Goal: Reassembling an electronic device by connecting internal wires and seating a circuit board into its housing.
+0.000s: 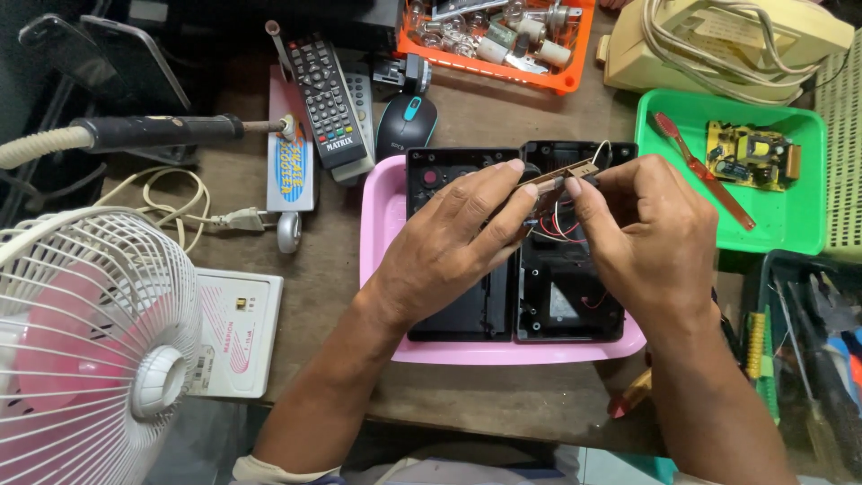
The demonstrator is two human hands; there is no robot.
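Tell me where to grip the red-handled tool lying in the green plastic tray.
Take the red-handled tool by its wide red end at the green tray's upper left, coming from above. It lies flat and diagonal on the tray floor, clear of the yellow circuit board, so fingers can pinch its long edges.

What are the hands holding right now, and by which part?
Both hands pinch a small brown circuit board above the open black case: left hand at its left end, right hand at its right end.
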